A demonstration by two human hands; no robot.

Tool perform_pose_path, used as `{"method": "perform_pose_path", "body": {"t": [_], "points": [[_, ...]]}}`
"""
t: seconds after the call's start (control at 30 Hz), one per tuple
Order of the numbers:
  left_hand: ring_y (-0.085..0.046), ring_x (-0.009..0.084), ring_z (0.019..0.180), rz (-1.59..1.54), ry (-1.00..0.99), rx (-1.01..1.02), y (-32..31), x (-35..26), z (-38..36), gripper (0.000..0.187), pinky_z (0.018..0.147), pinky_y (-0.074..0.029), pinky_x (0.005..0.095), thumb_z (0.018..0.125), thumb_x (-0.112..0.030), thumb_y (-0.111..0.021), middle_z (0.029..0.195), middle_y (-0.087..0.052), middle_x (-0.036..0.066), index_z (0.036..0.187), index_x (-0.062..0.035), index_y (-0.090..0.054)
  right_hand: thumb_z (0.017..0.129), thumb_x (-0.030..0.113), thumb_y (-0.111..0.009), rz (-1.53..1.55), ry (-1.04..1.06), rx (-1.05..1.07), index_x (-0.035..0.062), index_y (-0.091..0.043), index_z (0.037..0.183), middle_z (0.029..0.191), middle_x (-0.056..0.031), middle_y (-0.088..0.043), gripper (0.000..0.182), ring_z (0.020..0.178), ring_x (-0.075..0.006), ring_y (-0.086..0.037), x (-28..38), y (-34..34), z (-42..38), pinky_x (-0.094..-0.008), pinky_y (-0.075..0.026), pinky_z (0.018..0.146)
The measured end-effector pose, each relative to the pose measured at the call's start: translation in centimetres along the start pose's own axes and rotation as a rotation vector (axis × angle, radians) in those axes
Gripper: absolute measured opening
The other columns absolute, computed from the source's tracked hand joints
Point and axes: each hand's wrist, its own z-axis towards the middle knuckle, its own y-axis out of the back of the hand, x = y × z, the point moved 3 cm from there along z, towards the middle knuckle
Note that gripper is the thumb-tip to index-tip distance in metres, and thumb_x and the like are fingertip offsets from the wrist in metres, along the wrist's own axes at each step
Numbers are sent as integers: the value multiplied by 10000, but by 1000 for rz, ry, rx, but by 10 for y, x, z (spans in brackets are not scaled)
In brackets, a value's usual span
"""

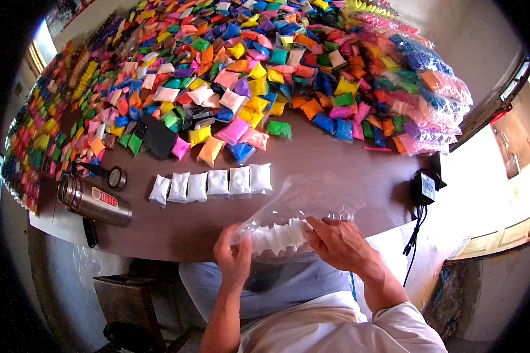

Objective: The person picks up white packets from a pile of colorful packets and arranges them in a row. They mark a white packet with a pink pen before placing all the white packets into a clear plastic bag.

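Note:
A clear plastic bag (312,203) lies at the near edge of the brown table (335,170), and a stack of small white packets (280,235) sits inside its mouth. My left hand (234,256) grips the bag's left end around the packets. Pressing on the right end of the same stack through the plastic is my right hand (338,244). Further up the table, a row of several white packets (215,183) lies side by side.
A huge heap of coloured packets (265,70) covers the far half of the table. A steel flask (94,201) lies at the left with its lid (118,177) beside it. A black device (424,187) with a hanging cable sits at the right edge.

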Motion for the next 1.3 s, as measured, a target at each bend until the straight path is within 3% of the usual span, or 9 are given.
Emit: {"method": "perform_pose_path", "body": {"t": [0.23,0.4,0.53,0.73,0.8,1.03,1.1,1.2,1.3], "points": [[-589,104,778,30,10,35,3,3,-1,222,658,-491,257,860,-146,-626,879,-630,76,1000,26,-609,894,132,-543,-102,-73,126,9,-547,963,717,-175,-610,141,660,-354,-617,8,9,-3,-434,-483,596],[-597,117,770,38,-53,3,2,14,-1,249,684,-490,266,844,-169,-633,873,-640,80,1006,19,-615,821,6,-598,129,125,-288,7,-630,980,809,-198,-639,162,704,-355,-630,56,80,22,-408,-496,615],[-598,116,795,30,-12,27,2,-1,0,237,692,-490,260,843,-142,-620,895,-639,81,1016,19,-611,794,48,-572,-38,324,-291,0,-577,908,756,-177,-628,124,685,-357,-630,51,94,93,-430,-507,594],[-585,114,821,-147,73,49,0,8,-2,222,715,-487,261,831,-95,-616,925,-623,55,1024,15,-607,724,73,-599,-434,316,230,10,-651,836,815,-202,-664,138,777,-339,-667,27,22,180,-422,-533,614],[-581,112,808,-125,45,30,-1,4,-2,193,716,-484,266,837,-91,-605,889,-622,58,1001,9,-612,700,206,-695,-472,308,400,26,-662,807,796,-170,-655,212,786,-334,-648,20,-1,188,-425,-516,684],[-576,124,750,71,-39,8,2,-5,2,160,691,-478,276,853,-138,-617,832,-632,79,939,-3,-624,628,245,-751,-623,293,524,44,-701,867,838,-145,-677,316,813,-293,-668,10,-49,187,-409,-534,725],[-577,132,741,120,-95,15,2,-9,2,175,687,-478,282,864,-162,-622,842,-642,84,926,1,-623,707,190,-699,-693,254,508,55,-696,896,879,-128,-702,233,859,-264,-689,-1,-60,188,-426,-560,683],[-577,135,731,105,-87,12,2,-2,1,186,681,-478,285,873,-179,-625,837,-644,91,916,2,-626,728,152,-656,-605,330,297,66,-691,908,878,-129,-697,202,848,-269,-689,-24,-59,185,-423,-560,674],[-581,139,729,68,-55,27,1,3,0,183,677,-479,289,866,-172,-626,834,-644,92,897,8,-627,736,119,-629,-704,221,436,13,-660,930,852,-174,-669,223,844,-326,-665,-13,-30,182,-430,-535,735]]}}
